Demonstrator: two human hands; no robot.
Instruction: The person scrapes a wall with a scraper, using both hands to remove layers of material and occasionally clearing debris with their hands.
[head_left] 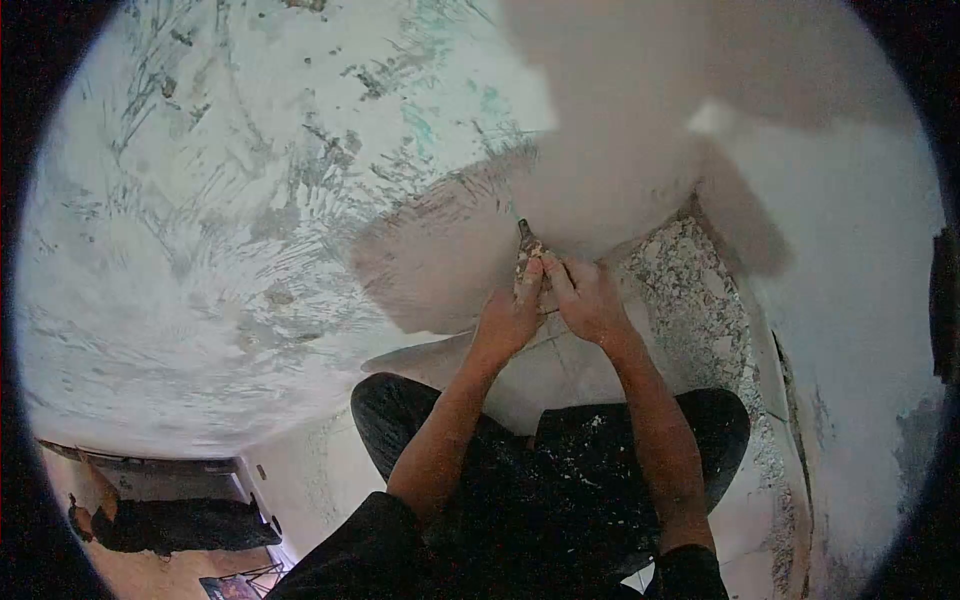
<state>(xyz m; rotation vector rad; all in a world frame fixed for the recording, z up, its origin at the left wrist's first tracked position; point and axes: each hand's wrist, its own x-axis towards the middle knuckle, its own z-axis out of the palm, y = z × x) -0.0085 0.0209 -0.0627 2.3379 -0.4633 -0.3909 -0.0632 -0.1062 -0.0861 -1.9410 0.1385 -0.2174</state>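
Note:
In front of my knees, my left hand [510, 315] and my right hand [592, 300] meet around a small hand tool [529, 250] crusted with pale plaster. Both sets of fingers are closed, thumbs side by side pointing up the view. A narrow dark metal tip sticks out beyond them, in front of the scraped wall [300, 200]. The tool's lower part is hidden in my hands, and I cannot tell its exact kind. Behind the tip, the wall carries dark scrape marks and lies partly in shadow.
Broken plaster rubble [690, 290] lies heaped right of my hands, along the foot of the right wall [840, 250]. Pale floor tiles [545, 370] show between my knees. At lower left, another person in dark clothing [185, 525] appears beyond the wall's edge.

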